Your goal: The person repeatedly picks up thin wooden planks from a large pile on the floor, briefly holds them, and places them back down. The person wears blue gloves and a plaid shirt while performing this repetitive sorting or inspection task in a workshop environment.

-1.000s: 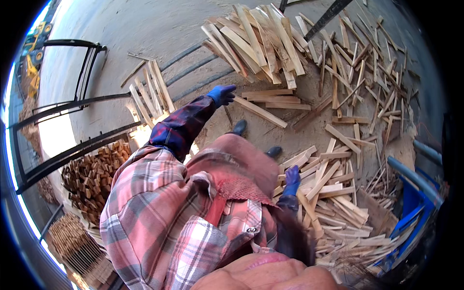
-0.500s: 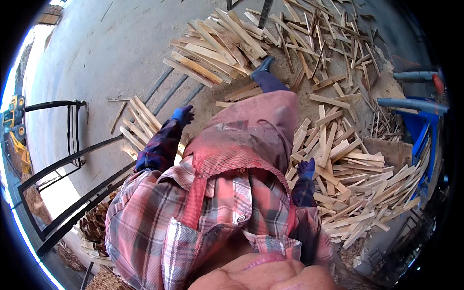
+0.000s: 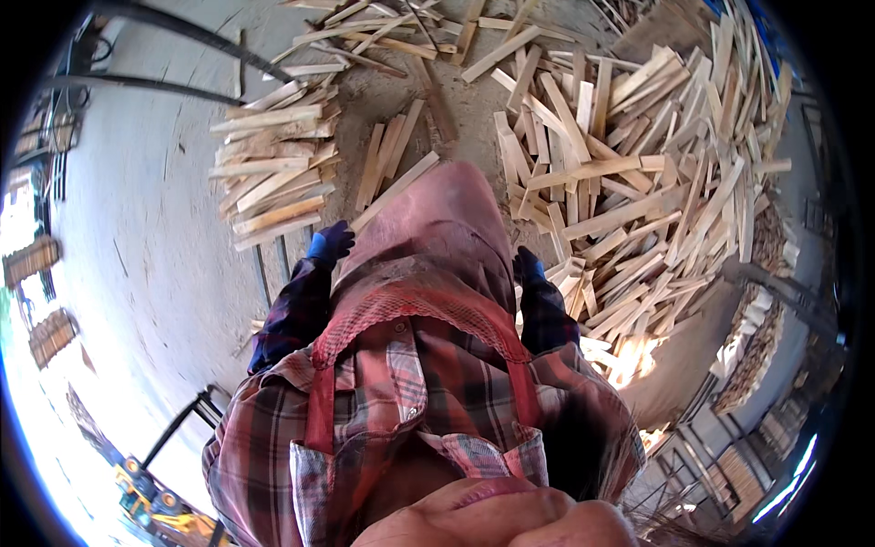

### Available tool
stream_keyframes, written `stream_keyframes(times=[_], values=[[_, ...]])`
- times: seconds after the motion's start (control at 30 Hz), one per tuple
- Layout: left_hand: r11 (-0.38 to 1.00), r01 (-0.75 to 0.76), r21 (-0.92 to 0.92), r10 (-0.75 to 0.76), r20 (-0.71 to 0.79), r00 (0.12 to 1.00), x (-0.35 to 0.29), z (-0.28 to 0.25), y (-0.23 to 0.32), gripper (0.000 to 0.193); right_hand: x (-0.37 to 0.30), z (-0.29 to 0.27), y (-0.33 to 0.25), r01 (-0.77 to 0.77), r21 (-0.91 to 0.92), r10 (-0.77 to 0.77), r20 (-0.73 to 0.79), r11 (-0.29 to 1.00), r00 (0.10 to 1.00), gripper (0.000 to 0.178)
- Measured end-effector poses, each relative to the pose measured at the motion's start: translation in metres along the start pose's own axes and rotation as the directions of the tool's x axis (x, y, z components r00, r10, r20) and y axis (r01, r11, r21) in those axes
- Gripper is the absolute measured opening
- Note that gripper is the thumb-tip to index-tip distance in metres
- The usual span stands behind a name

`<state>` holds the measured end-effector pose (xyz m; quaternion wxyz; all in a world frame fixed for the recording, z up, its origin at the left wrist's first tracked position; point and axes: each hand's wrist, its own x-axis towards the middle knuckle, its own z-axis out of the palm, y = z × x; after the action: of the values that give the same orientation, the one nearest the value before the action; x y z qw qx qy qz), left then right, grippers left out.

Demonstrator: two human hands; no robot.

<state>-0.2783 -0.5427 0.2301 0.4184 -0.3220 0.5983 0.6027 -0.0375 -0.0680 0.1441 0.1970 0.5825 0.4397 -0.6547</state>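
The grey, dusty floor (image 3: 164,210) runs beneath everything. A large loose pile of wood pieces (image 3: 611,191) spreads over the right side, and the person's long apron (image 3: 428,228) hides the ground straight ahead. A smaller stack of boards (image 3: 273,164) lies to the front left across metal bars (image 3: 262,278), with a black metal frame (image 3: 191,41) rising beyond it.

The pile's pieces are pale, rough-sawn, flat and narrow, crossing at all angles; the stack's boards lie mostly side by side, ends uneven. The apron is dull red cloth with a mesh band.

Open floor stretches left of the stack, and a sandy strip separates stack from pile, with a few short boards (image 3: 392,150) in it. The gloved left hand (image 3: 331,242) hangs near the stack, fingers loosely curled; the right hand (image 3: 527,264) is beside the pile, its finger spread too dark to tell.
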Motion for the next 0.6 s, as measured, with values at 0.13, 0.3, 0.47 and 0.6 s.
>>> stream_keyframes(times=[0.13,0.3,0.47,0.6], values=[[0.987,0.152,0.059,-0.154,0.025,0.988,0.015,0.061,0.018,0.035,-0.033,-0.035,-0.034,-0.087,0.029,0.089,-0.057,0.996,0.994,0.06],[0.931,0.254,0.263,-0.292,0.12,0.949,0.1,0.213,0.069,0.028,0.022,-0.167,-0.03,-0.104,0.444,0.11,0.012,0.89,0.994,0.059],[0.931,0.238,0.277,-0.284,0.137,0.949,0.119,0.328,0.142,0.02,0.023,-0.158,-0.08,-0.176,0.336,0.212,-0.072,0.925,0.975,0.053],[0.934,0.213,0.287,-0.255,0.118,0.96,0.178,0.393,0.168,0.025,0.049,-0.157,-0.148,-0.146,0.339,0.184,-0.082,0.929,0.98,0.047]])
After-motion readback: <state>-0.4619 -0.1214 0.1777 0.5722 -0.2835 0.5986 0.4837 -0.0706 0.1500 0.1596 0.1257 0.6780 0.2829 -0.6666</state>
